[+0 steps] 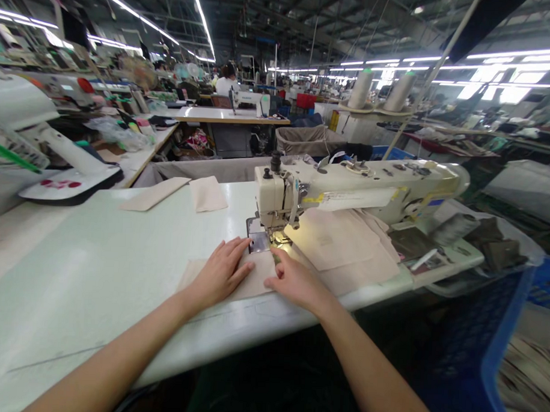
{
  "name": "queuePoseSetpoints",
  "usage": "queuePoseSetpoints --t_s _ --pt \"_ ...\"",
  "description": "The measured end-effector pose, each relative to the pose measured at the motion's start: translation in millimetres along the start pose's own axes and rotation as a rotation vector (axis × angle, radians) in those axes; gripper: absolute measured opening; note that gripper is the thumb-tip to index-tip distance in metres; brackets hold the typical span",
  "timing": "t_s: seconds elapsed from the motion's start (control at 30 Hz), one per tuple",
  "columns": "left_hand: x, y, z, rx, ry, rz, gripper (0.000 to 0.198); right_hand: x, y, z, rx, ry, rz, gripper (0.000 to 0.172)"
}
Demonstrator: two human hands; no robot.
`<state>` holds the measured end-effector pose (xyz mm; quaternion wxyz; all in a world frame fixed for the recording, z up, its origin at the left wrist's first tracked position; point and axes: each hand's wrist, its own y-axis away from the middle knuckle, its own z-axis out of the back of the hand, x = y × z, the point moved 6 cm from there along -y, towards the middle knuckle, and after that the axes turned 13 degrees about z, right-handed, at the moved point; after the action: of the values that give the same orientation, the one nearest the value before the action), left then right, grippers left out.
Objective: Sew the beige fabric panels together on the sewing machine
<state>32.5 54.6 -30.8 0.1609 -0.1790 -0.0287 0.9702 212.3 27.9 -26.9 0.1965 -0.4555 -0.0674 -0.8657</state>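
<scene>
My left hand (223, 269) lies flat on a beige fabric piece (254, 278), fingers stretched toward the metal plate (258, 242) of the sewing machine (348, 190). On the same fabric's right side rests my right hand (297, 279). Its index finger points at the presser foot (278, 237), the thumb lies apart from it on the cloth, and the other fingers curl under. The machine's lamp lights the needle area, where the fabric's far edge is hard to make out. Neither hand visibly pinches the cloth.
Two beige pieces, a long one (154, 194) and a squarish one (208, 194), lie at the table's far left. Stacked beige panels (341, 241) sit under the machine arm. A grey thread cone (454, 229) stands right, above a blue crate (472, 351). Another machine (28, 107) is at left.
</scene>
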Motion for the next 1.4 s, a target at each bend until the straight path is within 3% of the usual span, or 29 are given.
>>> queuePoseSetpoints --t_s 0.17,0.37,0.53,0.7,1.07,1.2,1.4 --pt "1 -1 -2.8 -0.007 -0.017 0.001 0.060 7 0 2 0.048 0.086 -0.005 0.087" --pt "-3 -1 -4.1 -0.016 -0.035 0.006 0.058 8 2 6 0.040 0.044 -0.025 0.055" --pt "0 -2 -1.3 -0.032 0.010 0.020 0.059 9 1 7 0.070 0.068 -0.028 0.069" --pt "0 -2 -1.5 -0.043 0.003 -0.012 0.074 8 -2 8 0.116 0.102 -0.012 0.080" --pt "2 -3 -3.3 -0.026 0.002 -0.011 0.085 18 2 9 0.149 0.350 0.051 0.082" --pt "1 -3 -2.7 -0.036 -0.004 -0.014 0.084 17 12 9 0.092 0.421 0.142 0.069" --pt "2 -4 -5.5 -0.052 -0.031 -0.012 0.078 14 31 8 -0.103 0.506 0.511 0.025"
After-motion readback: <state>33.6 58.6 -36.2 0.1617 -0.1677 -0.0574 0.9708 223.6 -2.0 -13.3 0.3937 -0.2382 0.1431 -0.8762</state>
